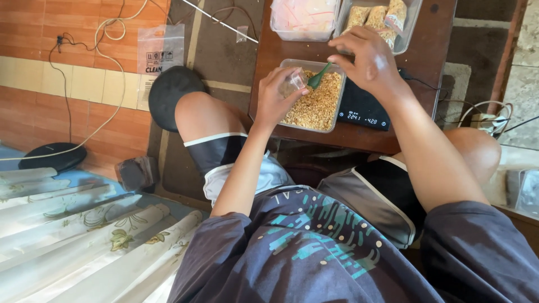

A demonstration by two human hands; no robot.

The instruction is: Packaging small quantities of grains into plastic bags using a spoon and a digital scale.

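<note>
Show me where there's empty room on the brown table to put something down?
The table is bare along its left side, between the tub of grain and the left edge. A thin strip runs along the near edge below the black scale. The far end is crowded by two clear tubs and both hands.

The person wears a dark grey-blue T-shirt [314, 252] with short sleeves, printed across the chest with teal dashes, small pale dots and light lettering toward twelve o'clock. Below it are black shorts [387, 196] with grey panels and white trim at the hems. Both forearms and knees are bare.
</note>
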